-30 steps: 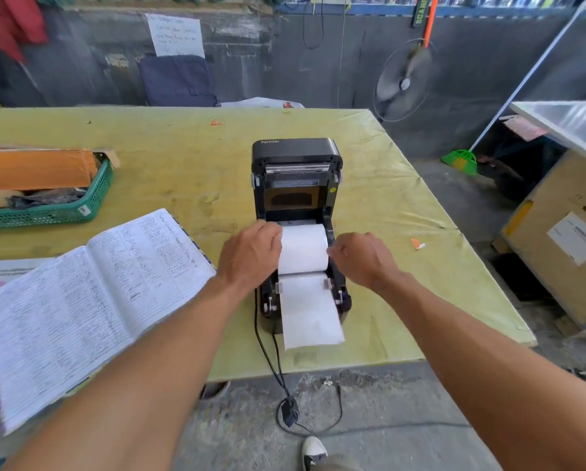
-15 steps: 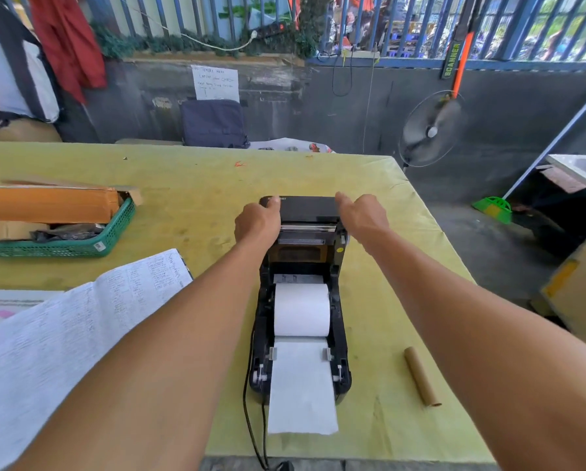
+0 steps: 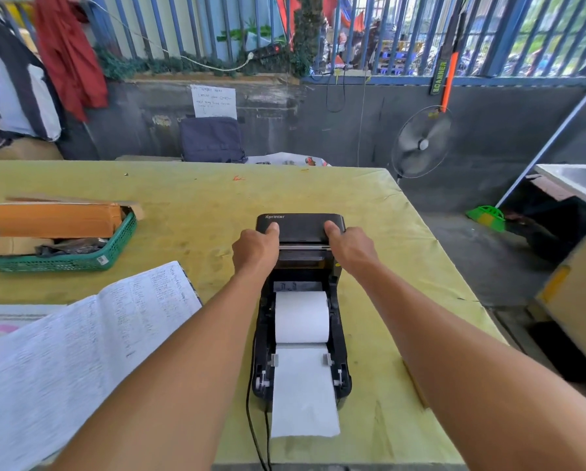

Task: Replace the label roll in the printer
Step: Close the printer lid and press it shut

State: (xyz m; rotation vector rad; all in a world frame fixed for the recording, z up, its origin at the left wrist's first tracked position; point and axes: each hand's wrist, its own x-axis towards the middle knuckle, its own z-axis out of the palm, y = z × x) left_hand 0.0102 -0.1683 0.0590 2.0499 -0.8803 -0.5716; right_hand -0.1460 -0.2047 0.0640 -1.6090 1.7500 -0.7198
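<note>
Two hands, left hand [image 3: 256,248] and right hand [image 3: 351,248], grip the raised lid [image 3: 300,227] of the printer [image 3: 302,334]; the label roll [image 3: 302,316] sits inside (paper tail over the front). Closing unevenly could pinch or skew the paper.

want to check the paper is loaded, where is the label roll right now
In the head view the label roll sits in the open printer bay at table centre, below the raised lid that both hands grip, its loose end running out the front.
</note>
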